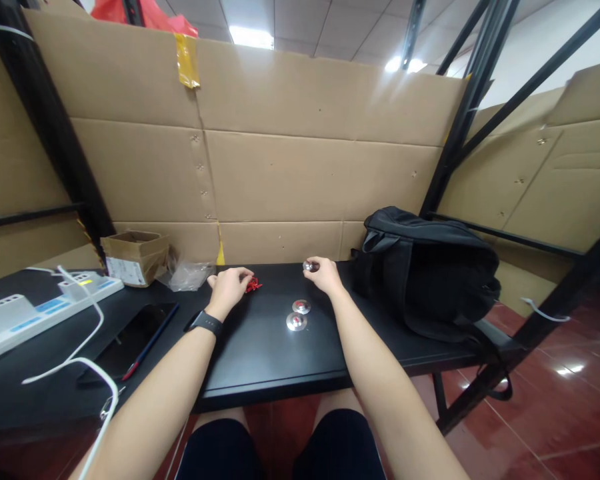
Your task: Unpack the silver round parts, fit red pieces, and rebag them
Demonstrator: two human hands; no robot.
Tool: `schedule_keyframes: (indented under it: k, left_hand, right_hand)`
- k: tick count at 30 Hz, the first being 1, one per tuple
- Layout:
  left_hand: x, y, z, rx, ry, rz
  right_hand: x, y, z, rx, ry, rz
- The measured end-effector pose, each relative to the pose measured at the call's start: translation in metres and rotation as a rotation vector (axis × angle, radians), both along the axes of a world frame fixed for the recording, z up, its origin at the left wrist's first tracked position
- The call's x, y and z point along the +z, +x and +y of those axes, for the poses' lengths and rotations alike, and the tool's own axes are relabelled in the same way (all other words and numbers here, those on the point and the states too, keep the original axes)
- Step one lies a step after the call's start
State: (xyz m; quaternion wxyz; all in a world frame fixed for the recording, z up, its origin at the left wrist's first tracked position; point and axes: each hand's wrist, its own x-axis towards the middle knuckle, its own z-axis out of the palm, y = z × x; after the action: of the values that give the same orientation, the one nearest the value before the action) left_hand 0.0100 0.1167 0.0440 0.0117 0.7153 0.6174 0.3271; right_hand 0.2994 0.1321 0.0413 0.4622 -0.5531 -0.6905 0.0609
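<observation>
My left hand [229, 292], with a dark watch [206, 323] on its wrist, reaches over the black tabletop. Its fingers are pinched together at a small tangle of red cord [253, 285]. To the right, near the back of the table, my right hand [326, 275] grips a small shiny metal disc [310, 266] between thumb and fingers. Two similar round discs lie between my forearms: a farther disc [301, 307] and a nearer disc [297, 323], edges touching or slightly overlapping. Reddish spots show at their middles.
A black backpack [430, 273] stands at the right. On the left are a white power strip [55, 313], a white cable [87, 363], a dark tablet-like slab [130, 340], a pen [143, 357], a small cardboard box [134, 257] and clear plastic [190, 275]. Cardboard walls [320, 173] enclose the back.
</observation>
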Motion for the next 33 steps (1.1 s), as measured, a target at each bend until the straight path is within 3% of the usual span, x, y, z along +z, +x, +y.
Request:
schedule_keyframes:
  k: [6, 11, 18, 21, 24, 26, 28, 31, 33]
  left_hand:
    - [-0.004, -0.008, 0.005, -0.026, -0.076, 0.079]
    - [-0.003, -0.003, 0.003, -0.035, -0.038, 0.024]
    - [0.0, 0.0, 0.0, -0.052, 0.039, -0.051]
    - [0.003, 0.003, -0.003, -0.062, 0.063, -0.073]
    - [0.005, 0.006, -0.006, -0.1, 0.061, -0.076]
    - [0.006, 0.008, -0.008, -0.138, 0.053, -0.068]
    - [0.006, 0.01, -0.009, -0.175, 0.051, -0.064]
    - [0.005, 0.012, -0.01, -0.237, 0.041, -0.061]
    - [0.005, 0.014, -0.011, -0.292, 0.001, -0.043]
  right_hand:
    - [-0.017, 0.03, 0.008, -0.22, -0.157, -0.161]
    - [-0.024, 0.031, 0.009, -0.213, -0.29, -0.206]
    - [-0.015, 0.032, 0.006, -0.208, -0.213, -0.19]
    - [0.0, 0.027, -0.003, 0.068, -0.202, -0.198]
    - [0.011, 0.016, -0.012, 0.532, -0.461, -0.283]
    - [0.013, 0.007, -0.015, 0.705, -0.59, -0.312]
    - [0.014, 0.001, -0.016, 0.748, -0.613, -0.297]
    - [0.013, -0.004, -0.017, 0.684, -0.538, -0.227]
    - [0.013, -0.007, -0.018, 0.633, -0.46, -0.071]
